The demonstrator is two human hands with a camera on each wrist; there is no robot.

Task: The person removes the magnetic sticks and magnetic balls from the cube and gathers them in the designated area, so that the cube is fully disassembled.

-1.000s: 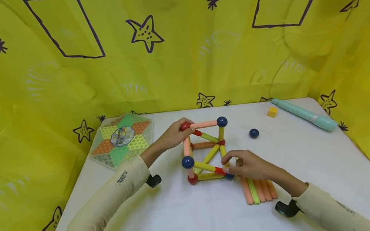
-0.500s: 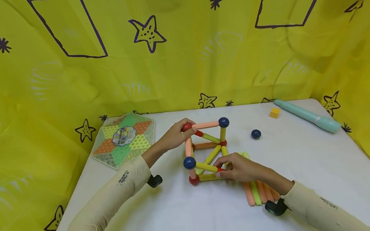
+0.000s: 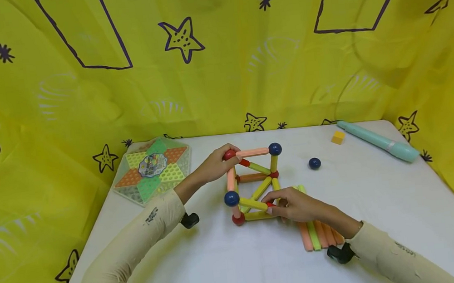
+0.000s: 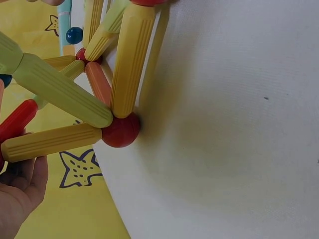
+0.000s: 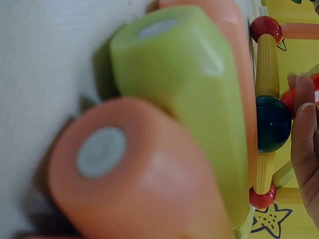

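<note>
Fingers of the left hand (image 3: 214, 164) pinch the top red ball (image 3: 229, 154) at the far left corner of a rod-and-ball frame (image 3: 261, 187), which stands on the middle of the surface (image 3: 223, 269). Fingers of the right hand (image 3: 296, 205) are drawn narrow on a red rod (image 3: 272, 204), in line with the yellow rod (image 3: 253, 203) that slopes down from the near blue ball (image 3: 231, 199). In the right wrist view, the red rod's end appears to meet the lower blue ball (image 5: 273, 123).

Probable failures: grey discs on the ends of the loose rods (image 3: 318, 235) suggest magnetic joints. The end-to-end seam between red and yellow rods is then likely the weakest point; sideways pressure there could buckle it and drop the yellow rod. Unequal force between the two hands could skew the frame or pull the top red ball from its rods. A lowered right wrist could scatter the loose rods just beneath it.

Containers: a flat hexagonal case (image 3: 132, 194) lies at the far left, bearing a star of green, yellow and orange sections around a central label. Small rounded forms show through its clear margin, too small to identify. Whether the teal tube (image 3: 379, 141), far right, holds anything cannot be told.
</note>
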